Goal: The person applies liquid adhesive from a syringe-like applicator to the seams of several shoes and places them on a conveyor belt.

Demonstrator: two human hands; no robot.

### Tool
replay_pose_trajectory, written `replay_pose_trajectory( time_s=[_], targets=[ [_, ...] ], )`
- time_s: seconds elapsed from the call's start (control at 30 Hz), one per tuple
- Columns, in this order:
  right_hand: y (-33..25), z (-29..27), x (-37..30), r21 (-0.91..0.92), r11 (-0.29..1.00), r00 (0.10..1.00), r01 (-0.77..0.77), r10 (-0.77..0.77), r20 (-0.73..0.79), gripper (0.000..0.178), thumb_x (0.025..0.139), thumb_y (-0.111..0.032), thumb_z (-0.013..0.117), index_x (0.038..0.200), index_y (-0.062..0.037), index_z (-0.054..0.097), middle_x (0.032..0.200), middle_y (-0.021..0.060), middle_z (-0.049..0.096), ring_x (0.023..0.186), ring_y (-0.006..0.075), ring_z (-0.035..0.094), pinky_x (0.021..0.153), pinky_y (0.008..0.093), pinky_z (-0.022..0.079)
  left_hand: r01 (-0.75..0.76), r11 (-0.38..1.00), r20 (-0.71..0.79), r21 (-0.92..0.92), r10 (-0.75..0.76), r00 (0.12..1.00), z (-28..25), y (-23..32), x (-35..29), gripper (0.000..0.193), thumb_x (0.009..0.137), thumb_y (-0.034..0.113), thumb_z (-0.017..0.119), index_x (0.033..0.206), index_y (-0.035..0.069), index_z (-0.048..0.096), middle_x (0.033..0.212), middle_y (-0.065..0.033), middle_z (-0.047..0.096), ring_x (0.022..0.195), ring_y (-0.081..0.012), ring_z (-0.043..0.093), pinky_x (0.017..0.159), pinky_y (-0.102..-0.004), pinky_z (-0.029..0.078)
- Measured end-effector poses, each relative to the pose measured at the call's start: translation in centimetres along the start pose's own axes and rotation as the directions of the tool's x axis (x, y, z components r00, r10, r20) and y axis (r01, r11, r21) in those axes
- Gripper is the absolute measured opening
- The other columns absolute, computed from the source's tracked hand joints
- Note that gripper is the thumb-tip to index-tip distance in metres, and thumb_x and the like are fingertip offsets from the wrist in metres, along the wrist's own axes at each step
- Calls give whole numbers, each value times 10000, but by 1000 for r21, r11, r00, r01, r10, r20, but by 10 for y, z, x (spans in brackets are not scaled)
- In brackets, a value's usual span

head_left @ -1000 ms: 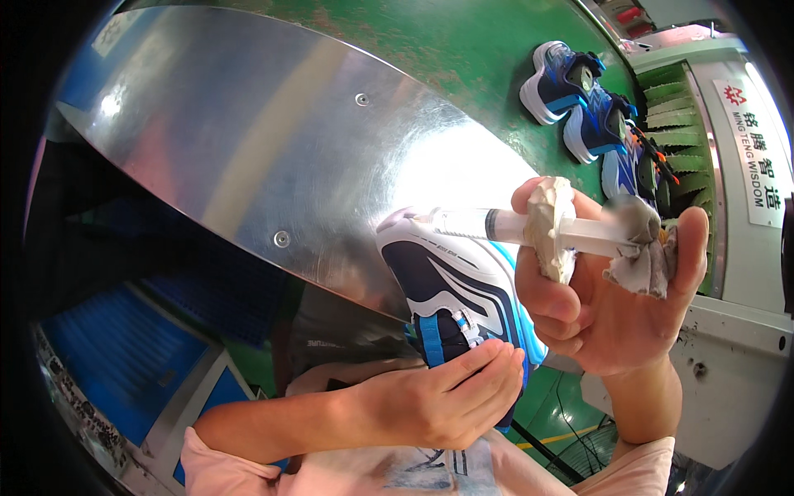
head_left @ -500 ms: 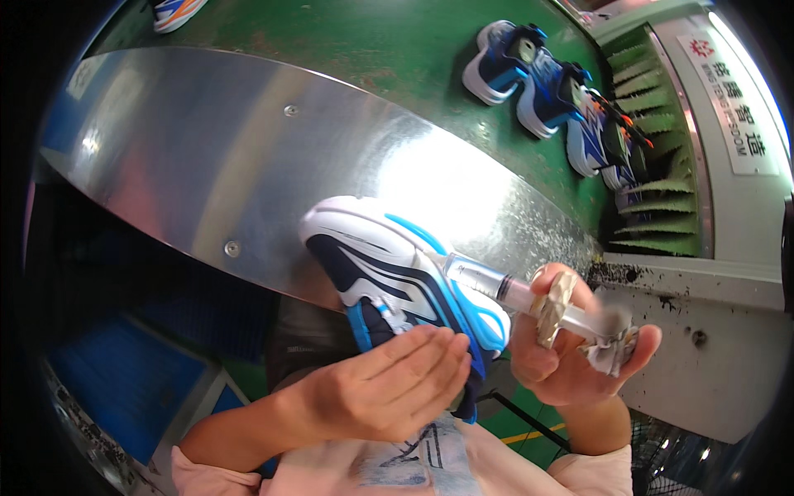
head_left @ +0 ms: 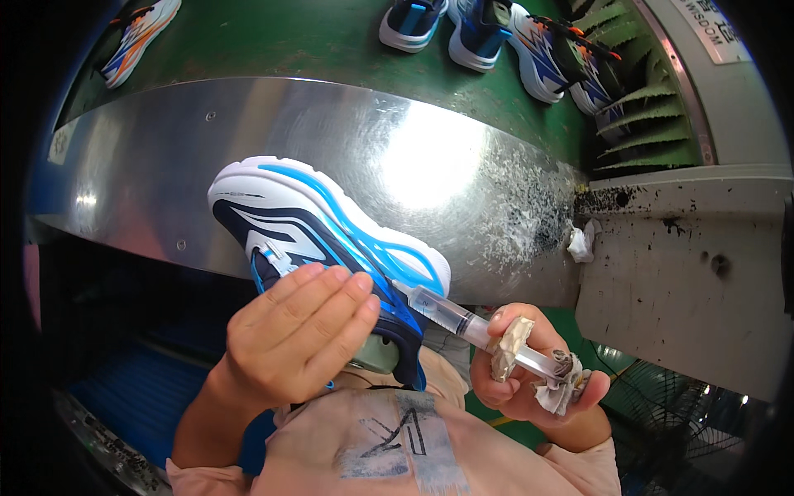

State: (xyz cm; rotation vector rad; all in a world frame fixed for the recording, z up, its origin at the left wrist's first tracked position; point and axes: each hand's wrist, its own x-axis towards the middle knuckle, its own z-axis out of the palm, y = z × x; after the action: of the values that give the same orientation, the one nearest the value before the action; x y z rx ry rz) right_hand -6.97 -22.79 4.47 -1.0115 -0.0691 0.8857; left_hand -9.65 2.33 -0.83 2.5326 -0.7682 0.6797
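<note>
My left hand (head_left: 302, 335) is wrapped over the upper of a white, navy and blue running shoe (head_left: 306, 186), gripping it near the ankle opening, with its thumb hidden. The shoe lies tilted on its side, toe toward the upper left and outsole edge facing away from me. In my right hand (head_left: 529, 372) is a clear plastic syringe (head_left: 451, 314). Its nozzle meets the shoe near the heel, close to where upper and midsole join; whether it touches I cannot tell. Crumpled tape wraps the syringe's flange and plunger end, and my thumb is at the plunger end.
A metal ledge (head_left: 273, 107) runs in front of me, its right part marked with whitish residue. Beyond it, a green surface (head_left: 273, 41) carries several shoes, including an orange-and-white shoe (head_left: 141, 41) at far left. Green bristle flaps (head_left: 649, 120) and a white crumpled scrap (head_left: 583, 241) are at right.
The shoe has shifted left and slightly up in the view with my left hand. The syringe nozzle has moved along the shoe's side toward the heel. The background has shifted as well.
</note>
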Motion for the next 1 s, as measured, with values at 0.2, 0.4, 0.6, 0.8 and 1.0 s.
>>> replay_pose_trajectory(
  time_s=[0.2, 0.4, 0.6, 0.8, 1.0],
  targets=[
    [17, -30, -13, 113, 989, 991, 100, -109, 78, 1130, 646, -893, 441, 1313, 10, 309, 735, -2, 439, 620, 23, 345, 518, 169, 282, -7, 1000, 53, 7, 7, 999, -4, 0, 13, 221, 740, 89, 600, 919, 1, 694, 967, -137, 692, 918, -281, 668, 856, -397, 538],
    [28, -44, -14, 279, 949, 978, 149, -184, 102, 1170, 597, -913, 452, 1318, -2, 305, 780, 22, 464, 636, 56, 380, 495, 174, 292, 19, 999, 79, 33, -22, 997, -9, 3, 27, 182, 717, 55, 627, 878, 17, 703, 929, -126, 696, 875, -258, 676, 809, -364, 555],
    [34, -57, -14, 318, 934, 976, 163, -201, 89, 1185, 587, -914, 460, 1323, 1, 302, 785, 24, 472, 628, 47, 379, 471, 159, 271, 26, 999, 131, 19, -28, 991, -8, 2, 37, 226, 712, 106, 637, 908, 10, 697, 941, -130, 691, 872, -279, 675, 804, -371, 552],
    [38, -65, -17, 341, 930, 981, 139, -176, 81, 1169, 600, -904, 472, 1322, 1, 306, 786, 28, 473, 626, 42, 380, 455, 152, 254, 15, 999, 203, 29, -20, 979, -9, 1, 47, 305, 669, 143, 663, 929, -15, 685, 942, -148, 684, 878, -305, 671, 828, -392, 539],
    [39, -60, -21, 333, 936, 993, 116, -109, -39, 1156, 608, -867, 549, 1329, 5, 312, 783, 25, 451, 664, 61, 376, 539, 178, 282, -16, 1000, 336, -18, 21, 941, -10, -8, 61, 503, 569, 115, 678, 1044, -48, 640, 1039, -197, 660, 980, -368, 641, 896, -412, 499]
  ],
)
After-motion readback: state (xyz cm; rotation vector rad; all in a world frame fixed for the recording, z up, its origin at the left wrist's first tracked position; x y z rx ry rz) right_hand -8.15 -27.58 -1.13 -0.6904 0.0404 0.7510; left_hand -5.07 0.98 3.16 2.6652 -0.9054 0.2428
